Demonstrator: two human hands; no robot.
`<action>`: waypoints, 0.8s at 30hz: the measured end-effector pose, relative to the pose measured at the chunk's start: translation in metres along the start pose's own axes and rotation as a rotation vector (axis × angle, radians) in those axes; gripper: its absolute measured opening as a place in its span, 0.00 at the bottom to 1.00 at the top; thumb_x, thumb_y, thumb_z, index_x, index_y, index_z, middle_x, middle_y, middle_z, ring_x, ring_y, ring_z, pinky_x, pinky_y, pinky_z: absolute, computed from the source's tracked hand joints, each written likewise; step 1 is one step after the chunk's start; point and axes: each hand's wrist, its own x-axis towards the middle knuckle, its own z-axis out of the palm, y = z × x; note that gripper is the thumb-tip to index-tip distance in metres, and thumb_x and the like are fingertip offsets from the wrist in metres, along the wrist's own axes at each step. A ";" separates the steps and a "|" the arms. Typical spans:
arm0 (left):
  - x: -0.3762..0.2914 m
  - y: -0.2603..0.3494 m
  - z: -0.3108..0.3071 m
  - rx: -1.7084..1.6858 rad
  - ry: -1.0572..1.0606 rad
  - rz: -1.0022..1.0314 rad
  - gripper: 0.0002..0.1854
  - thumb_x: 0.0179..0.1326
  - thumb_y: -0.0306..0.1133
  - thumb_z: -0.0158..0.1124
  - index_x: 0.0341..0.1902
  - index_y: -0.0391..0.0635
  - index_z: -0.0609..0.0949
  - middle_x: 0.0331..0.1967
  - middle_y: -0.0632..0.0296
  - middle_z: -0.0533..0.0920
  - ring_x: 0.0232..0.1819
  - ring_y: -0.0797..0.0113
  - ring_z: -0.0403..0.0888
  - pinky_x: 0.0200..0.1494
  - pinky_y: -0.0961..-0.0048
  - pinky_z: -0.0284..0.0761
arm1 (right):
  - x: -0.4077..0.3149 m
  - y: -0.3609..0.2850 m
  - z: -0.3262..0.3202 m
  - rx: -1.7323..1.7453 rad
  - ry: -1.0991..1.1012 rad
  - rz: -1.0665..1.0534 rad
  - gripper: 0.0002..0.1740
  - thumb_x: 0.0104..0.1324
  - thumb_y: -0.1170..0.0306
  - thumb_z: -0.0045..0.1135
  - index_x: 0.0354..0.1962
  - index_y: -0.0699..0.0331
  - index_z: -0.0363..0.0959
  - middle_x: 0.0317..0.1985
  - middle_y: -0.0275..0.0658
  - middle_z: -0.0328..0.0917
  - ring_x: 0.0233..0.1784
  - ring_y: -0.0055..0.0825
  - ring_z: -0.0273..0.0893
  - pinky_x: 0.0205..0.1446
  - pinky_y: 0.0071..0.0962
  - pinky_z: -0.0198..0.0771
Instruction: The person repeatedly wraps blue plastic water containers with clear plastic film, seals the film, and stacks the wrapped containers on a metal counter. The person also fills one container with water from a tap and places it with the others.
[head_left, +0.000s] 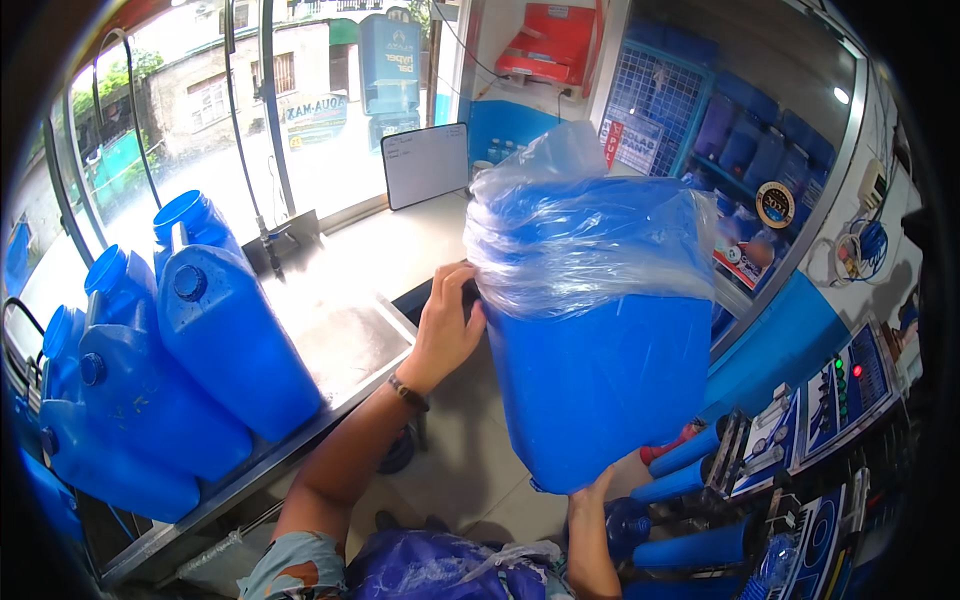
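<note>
A large blue plastic water container (600, 375) is held up in front of me, tilted, with a clear plastic bag (592, 247) bunched around its far end. My left hand (450, 315), a band on its wrist, has bent fingers at the bag's left edge; whether they pinch the film is unclear. Under the container's near end, my right hand (592, 484) supports it, its fingers mostly hidden beneath. Several more blue containers stand at the left, among them one with a ribbed side cap (247, 337) and another beside it (150, 397).
A steel sink counter (352, 337) runs along the left under a thin hose and tap (270, 236). A small whiteboard (426, 165) leans by the window. Blue filter housings (690, 544) and a control panel with lights (847, 382) line the right. Behind stands a glass door (739, 277).
</note>
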 end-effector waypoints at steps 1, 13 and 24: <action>0.007 -0.003 0.002 0.009 -0.009 0.013 0.17 0.49 0.18 0.58 0.45 0.38 0.71 0.41 0.47 0.73 0.42 0.45 0.74 0.46 0.61 0.72 | -0.003 0.001 0.004 0.029 -0.010 -0.005 0.19 0.67 0.65 0.48 0.50 0.70 0.72 0.47 0.47 0.78 0.49 0.42 0.79 0.52 0.41 0.78; -0.029 0.042 -0.001 -0.095 -0.276 0.192 0.17 0.32 0.22 0.54 0.33 0.43 0.74 0.32 0.53 0.74 0.36 0.54 0.73 0.43 0.65 0.70 | -0.001 -0.005 0.003 0.042 0.040 -0.128 0.17 0.70 0.64 0.45 0.48 0.69 0.72 0.43 0.44 0.78 0.43 0.38 0.80 0.46 0.37 0.80; -0.029 0.036 0.030 -0.852 0.068 -0.447 0.65 0.55 0.70 0.59 0.76 0.42 0.33 0.75 0.46 0.48 0.74 0.56 0.51 0.73 0.61 0.49 | 0.003 0.008 -0.001 0.016 0.017 -0.193 0.18 0.69 0.67 0.51 0.55 0.62 0.67 0.46 0.40 0.77 0.47 0.33 0.79 0.44 0.34 0.81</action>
